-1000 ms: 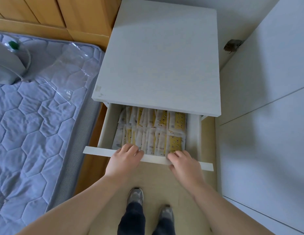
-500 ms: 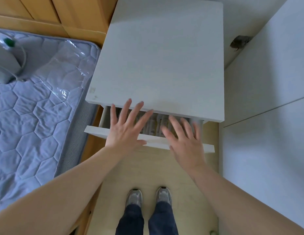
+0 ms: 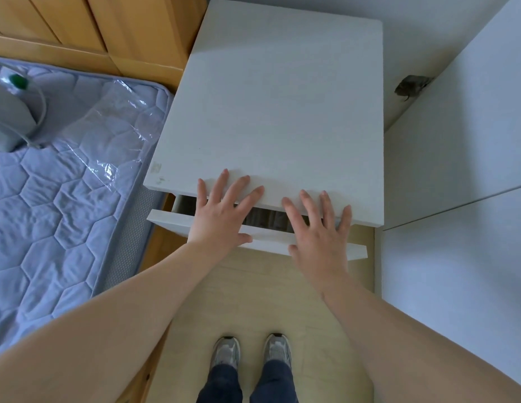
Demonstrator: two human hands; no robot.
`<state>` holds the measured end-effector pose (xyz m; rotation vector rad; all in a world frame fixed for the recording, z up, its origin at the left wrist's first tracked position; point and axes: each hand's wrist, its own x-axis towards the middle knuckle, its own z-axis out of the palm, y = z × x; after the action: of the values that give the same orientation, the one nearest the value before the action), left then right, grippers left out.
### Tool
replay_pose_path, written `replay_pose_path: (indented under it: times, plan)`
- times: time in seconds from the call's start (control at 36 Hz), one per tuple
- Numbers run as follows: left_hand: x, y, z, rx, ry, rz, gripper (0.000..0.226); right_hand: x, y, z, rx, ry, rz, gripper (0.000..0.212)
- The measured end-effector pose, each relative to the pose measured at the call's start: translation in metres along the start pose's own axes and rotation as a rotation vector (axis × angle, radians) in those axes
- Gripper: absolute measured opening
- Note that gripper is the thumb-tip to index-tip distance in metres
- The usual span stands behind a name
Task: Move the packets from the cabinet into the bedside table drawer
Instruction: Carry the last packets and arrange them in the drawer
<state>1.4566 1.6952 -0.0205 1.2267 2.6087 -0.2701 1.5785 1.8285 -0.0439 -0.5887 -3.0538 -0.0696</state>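
1. The packets (image 3: pixel 268 221) sit inside the bedside table drawer (image 3: pixel 262 237), seen only as a dim strip in the narrow gap under the bedside table (image 3: pixel 270 106) top; their number and order cannot be told from here.
2. The drawer is nearly shut, its white front standing just out from the table's front edge. The step in hand looks like the closing push, so the task seems close to done.
3. The left hand (image 3: pixel 221 213) lies flat over the drawer front, fingers spread wide, tips reaching onto the table's top edge. It holds nothing.
4. The right hand (image 3: pixel 317 231), just beside it on the drawer front, is likewise spread and empty, palm down.
5. The next move calls for an even forward press from both palms, with the fingertips drawn clear of the gap so they are not pinched between drawer front and table top.
6. Left of the table lies a bed with a quilted mattress (image 3: pixel 58 199), partly under clear plastic wrap (image 3: pixel 113 146); it touches nothing in play.
7. Right of the table stand white cabinet panels (image 3: pixel 457 199), close alongside the drawer's right end.
8. Below the drawer, the person's shoes (image 3: pixel 250 351) stand on the floor, well back from the drawer's path.
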Motion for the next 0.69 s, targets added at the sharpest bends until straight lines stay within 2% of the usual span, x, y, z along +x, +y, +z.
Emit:
replay_pose_path:
  times: [0.14, 0.31, 0.39, 0.47, 0.58, 0.69]
  plan:
    - [0.002, 0.004, 0.004, 0.006, 0.038, -0.037, 0.085, 0.003, -0.004, 0.003, 0.003, 0.028, 0.047, 0.103]
    - [0.007, 0.006, 0.018, 0.041, 0.252, -0.05, 0.098, 0.008, -0.007, 0.004, 0.024, 0.127, 0.07, 0.089]
    - [0.008, 0.009, 0.023, 0.039, 0.329, -0.047, 0.095, 0.013, -0.006, 0.007, 0.049, 0.231, 0.052, 0.066]
    - [0.01, 0.011, 0.024, 0.055, 0.334, -0.071, 0.094, 0.017, -0.002, 0.014, 0.014, 0.329, 0.038, 0.05]
    - [0.012, 0.012, 0.027, 0.078, 0.317, -0.104, 0.095, 0.02, 0.002, 0.026, -0.028, 0.42, 0.017, 0.049]
    - [0.013, 0.014, 0.027, 0.065, 0.302, -0.109, 0.096, 0.019, 0.0, 0.03, -0.037, 0.418, 0.033, 0.049]
